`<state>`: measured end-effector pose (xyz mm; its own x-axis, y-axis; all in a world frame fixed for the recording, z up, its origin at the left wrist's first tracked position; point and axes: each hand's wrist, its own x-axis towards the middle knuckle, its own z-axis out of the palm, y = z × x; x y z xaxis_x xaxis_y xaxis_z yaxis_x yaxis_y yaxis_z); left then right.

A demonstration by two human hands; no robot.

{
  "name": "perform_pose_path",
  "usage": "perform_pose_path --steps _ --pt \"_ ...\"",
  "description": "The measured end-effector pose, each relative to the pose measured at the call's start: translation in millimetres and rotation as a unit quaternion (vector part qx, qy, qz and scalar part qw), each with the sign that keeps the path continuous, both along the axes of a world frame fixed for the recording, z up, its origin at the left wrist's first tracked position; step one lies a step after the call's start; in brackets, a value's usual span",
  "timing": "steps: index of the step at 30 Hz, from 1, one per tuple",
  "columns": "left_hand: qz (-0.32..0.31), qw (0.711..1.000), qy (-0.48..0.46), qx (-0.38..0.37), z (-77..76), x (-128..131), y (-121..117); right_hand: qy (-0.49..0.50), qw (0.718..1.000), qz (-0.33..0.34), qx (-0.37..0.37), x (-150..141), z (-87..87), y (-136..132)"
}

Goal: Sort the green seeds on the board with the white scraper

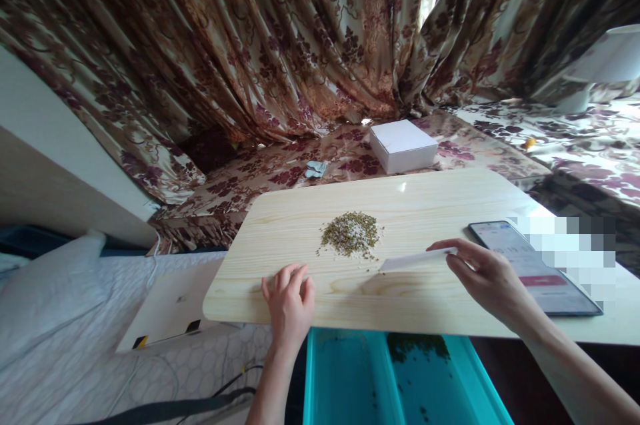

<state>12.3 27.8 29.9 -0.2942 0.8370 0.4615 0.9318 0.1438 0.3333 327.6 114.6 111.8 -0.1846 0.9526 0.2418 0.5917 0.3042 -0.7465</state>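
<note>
A pile of green mung beans mixed with white rice-like grains (351, 233) lies loose on the pale wooden table (295, 211). My right hand (483, 271) pinches one end of a thin white card (417, 259). Its far end reaches down to the tabletop, close to the pile's lower right edge. To the left of the pile, my left hand (291, 301) rests on the table near its front edge, fingers bent and somewhat apart, holding nothing. Below the front edge is a turquoise divided tray (395, 378); green beans gather in its right compartment, and a few specks show in the left.
A tablet (540, 268) lies on the table beside my right forearm. Behind the table, a white box (404, 147) and a small pale packet (315, 169) sit on a flowered ledge. A whitish panel (173, 305) is at the left, and a cable (200, 405) runs along the lower left.
</note>
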Motion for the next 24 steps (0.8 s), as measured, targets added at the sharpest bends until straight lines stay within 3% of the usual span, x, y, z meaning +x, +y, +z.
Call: perform_pose_path --steps 24 --pt "0.002 1.0 0.006 -0.005 0.1 -0.3 -0.1 0.004 1.0 -0.017 0.022 -3.4 3.9 -2.1"
